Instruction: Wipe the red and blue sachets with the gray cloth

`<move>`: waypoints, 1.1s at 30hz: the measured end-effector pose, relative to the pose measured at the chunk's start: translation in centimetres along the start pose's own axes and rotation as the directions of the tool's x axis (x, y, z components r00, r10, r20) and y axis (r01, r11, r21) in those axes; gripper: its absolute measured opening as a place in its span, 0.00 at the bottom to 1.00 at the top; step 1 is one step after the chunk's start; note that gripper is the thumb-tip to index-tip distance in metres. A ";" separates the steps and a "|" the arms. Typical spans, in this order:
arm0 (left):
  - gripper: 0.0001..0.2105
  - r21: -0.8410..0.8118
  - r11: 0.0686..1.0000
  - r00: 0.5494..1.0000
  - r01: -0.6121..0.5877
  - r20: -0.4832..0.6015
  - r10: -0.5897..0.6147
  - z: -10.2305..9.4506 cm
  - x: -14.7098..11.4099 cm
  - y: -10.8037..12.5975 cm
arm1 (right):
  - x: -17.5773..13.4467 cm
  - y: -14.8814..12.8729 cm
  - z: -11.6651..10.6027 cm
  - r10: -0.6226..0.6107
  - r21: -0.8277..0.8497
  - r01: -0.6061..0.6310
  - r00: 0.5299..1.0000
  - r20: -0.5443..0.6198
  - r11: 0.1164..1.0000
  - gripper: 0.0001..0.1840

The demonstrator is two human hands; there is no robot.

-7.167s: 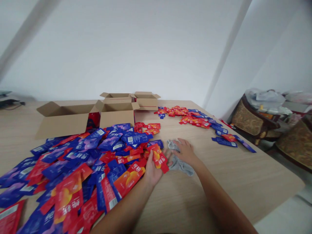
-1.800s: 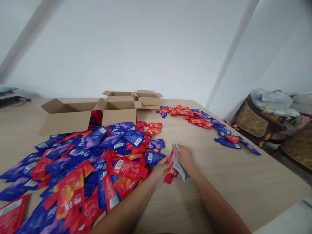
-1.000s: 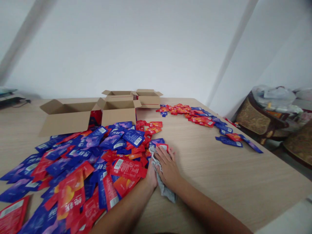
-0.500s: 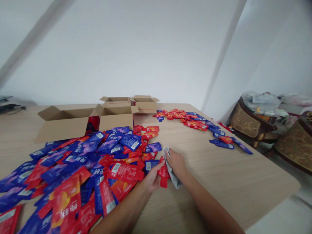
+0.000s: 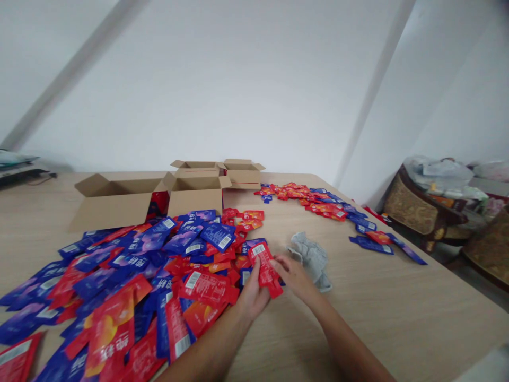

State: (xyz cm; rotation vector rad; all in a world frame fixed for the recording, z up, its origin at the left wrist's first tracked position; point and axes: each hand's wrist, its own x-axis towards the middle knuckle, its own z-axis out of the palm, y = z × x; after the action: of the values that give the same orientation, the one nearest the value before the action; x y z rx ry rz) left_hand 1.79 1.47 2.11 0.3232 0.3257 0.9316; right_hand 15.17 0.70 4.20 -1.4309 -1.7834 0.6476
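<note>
My left hand (image 5: 254, 297) is closed around the lower left side of a red pouch (image 5: 263, 262), its barcode label facing up. My right hand (image 5: 292, 276) meets the same pouch at its right edge, fingers bent and pinched together there. Just beyond the right hand, a crumpled grey cloth (image 5: 314, 260) lies on the table. To the left spreads a big heap of red and blue pouches (image 5: 139, 260), some overlapping under the held one.
Open cardboard boxes (image 5: 115, 204) stand behind the heap, with more boxes (image 5: 242, 178) further back. A second line of pouches (image 5: 326, 204) runs along the table's (image 5: 382, 307) far right side. Past that edge, a patterned chair (image 5: 411, 204) carries plastic bags.
My right hand has let go of the grey cloth, which now lies on the table, and has come to the red pouch. The left hand has raised the pouch with its label showing.
</note>
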 end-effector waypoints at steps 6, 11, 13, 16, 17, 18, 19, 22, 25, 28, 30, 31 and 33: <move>0.25 -0.011 1.000 0.998 0.012 0.066 -0.011 -0.4 -0.2 0.2 | 2.0 -0.7 1.6 0.109 0.396 -0.053 0.987 -0.121 0.917 0.20; 0.25 0.037 0.997 0.995 0.063 0.079 -0.066 -0.9 0.0 -0.1 | 5.7 -4.0 2.0 0.010 0.500 -0.072 0.992 0.125 0.863 0.21; 0.26 0.060 0.995 0.993 0.082 0.083 -0.087 -1.0 0.0 -0.1 | 7.6 -5.3 2.5 -0.086 0.504 -0.033 0.974 0.212 0.863 0.23; 0.29 0.077 0.991 0.989 0.107 0.096 -0.115 -0.8 -0.2 0.2 | 11.2 -4.9 2.1 -0.127 0.424 0.031 0.972 0.199 0.905 0.27; 0.29 0.078 0.991 0.989 0.109 0.094 -0.117 -0.7 -0.2 0.2 | 12.5 -3.9 1.5 -0.098 0.332 0.041 0.983 0.158 0.943 0.26; 0.29 0.078 0.991 0.990 0.107 0.089 -0.114 -0.7 -0.3 0.3 | 13.7 -2.6 0.7 -0.058 0.215 0.036 0.994 0.096 0.976 0.26; 0.30 0.076 0.992 0.991 0.105 0.081 -0.111 -0.6 -0.3 0.3 | 14.8 -0.9 -0.3 -0.008 0.041 0.008 1.000 0.001 0.999 0.25; 0.29 0.078 0.991 0.992 0.105 0.061 -0.110 -0.6 -0.1 0.3 | 16.8 4.8 -4.2 0.089 -0.297 -0.144 0.978 -0.191 0.944 0.23; 0.29 0.081 0.990 0.992 0.119 0.037 -0.122 -0.8 0.1 0.2 | 17.1 9.7 -8.5 0.124 -0.423 -0.254 0.942 -0.310 0.870 0.23; 0.28 0.070 0.991 0.992 0.118 0.044 -0.121 -1.1 0.2 0.1 | 17.0 13.0 -12.0 0.144 -0.515 -0.342 0.911 -0.385 0.786 0.26; 0.28 0.061 0.993 0.992 0.102 0.071 -0.106 -1.1 0.2 0.1 | 17.4 15.0 -14.0 0.146 -0.555 -0.367 0.904 -0.401 0.747 0.28; 0.28 0.060 0.994 0.991 0.096 0.087 -0.101 -1.1 0.1 0.0 | 17.8 16.0 -14.8 0.150 -0.589 -0.375 0.906 -0.396 0.716 0.30; 0.29 0.067 0.993 0.988 0.093 0.116 -0.101 -1.0 0.0 0.0 | 18.5 18.1 -16.1 0.194 -0.680 -0.396 0.914 -0.357 0.617 0.33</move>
State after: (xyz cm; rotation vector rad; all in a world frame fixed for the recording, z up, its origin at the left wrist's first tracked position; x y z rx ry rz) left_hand 1.40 1.54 1.20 0.4144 0.2578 0.8039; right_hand 36.93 22.07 4.19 -2.2839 -1.6737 -0.1861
